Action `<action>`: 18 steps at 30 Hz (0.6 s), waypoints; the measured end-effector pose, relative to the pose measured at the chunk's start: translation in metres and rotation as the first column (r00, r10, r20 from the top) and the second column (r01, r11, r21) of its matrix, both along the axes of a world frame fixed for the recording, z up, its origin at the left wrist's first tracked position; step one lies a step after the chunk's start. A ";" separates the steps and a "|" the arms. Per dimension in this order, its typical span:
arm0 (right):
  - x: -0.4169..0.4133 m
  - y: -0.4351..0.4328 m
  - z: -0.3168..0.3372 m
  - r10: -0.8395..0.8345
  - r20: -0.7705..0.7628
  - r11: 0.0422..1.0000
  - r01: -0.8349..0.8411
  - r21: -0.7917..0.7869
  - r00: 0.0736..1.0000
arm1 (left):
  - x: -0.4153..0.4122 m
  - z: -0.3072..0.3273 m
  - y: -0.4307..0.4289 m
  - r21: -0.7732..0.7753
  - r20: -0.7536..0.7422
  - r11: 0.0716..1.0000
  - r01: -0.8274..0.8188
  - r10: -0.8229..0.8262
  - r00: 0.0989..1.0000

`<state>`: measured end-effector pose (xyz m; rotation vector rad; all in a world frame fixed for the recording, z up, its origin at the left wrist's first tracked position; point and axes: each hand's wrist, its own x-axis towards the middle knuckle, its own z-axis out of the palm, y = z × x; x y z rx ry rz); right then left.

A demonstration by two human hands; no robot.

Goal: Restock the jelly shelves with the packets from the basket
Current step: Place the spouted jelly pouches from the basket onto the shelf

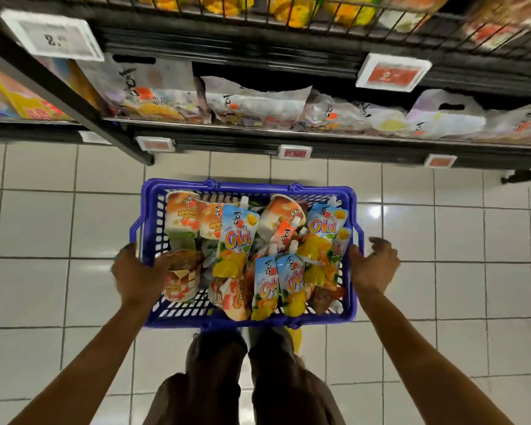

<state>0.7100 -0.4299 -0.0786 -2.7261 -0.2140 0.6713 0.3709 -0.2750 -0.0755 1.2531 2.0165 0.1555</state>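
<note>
A blue plastic basket (246,184) sits in front of me over the tiled floor. It is full of jelly packets: blue spouted pouches (236,239) with fruit pictures, and orange-and-white jelly cups (181,216). My left hand (138,273) grips the basket's left rim, thumb hooked inside. My right hand (376,266) is at the right rim, its fingers spread and loosely curled, only the thumb side touching the basket. The jelly shelf (258,130) ahead holds clear bags of jelly (252,105) lying side by side.
Black shelving runs across the top, with price tags (393,73) on its edges. An upper wire shelf (288,13) holds orange-yellow packs. Yellow boxes (16,102) fill the left bay. My legs (242,378) stand just behind the basket on white floor tiles (442,234).
</note>
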 end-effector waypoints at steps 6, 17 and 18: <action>-0.052 0.039 -0.013 0.142 -0.168 0.983 -0.159 -0.092 0.976 | 0.076 -0.005 -0.014 -0.161 0.272 0.923 0.350 -0.299 0.915; -0.030 0.048 0.034 -0.233 -0.507 0.924 0.352 0.151 0.830 | 0.082 0.020 -0.023 -0.161 0.378 0.968 0.192 -0.119 0.918; -0.034 0.045 0.056 -0.227 -0.565 0.893 0.401 0.204 0.793 | 0.080 0.039 -0.023 -0.176 0.405 0.972 0.158 -0.075 0.911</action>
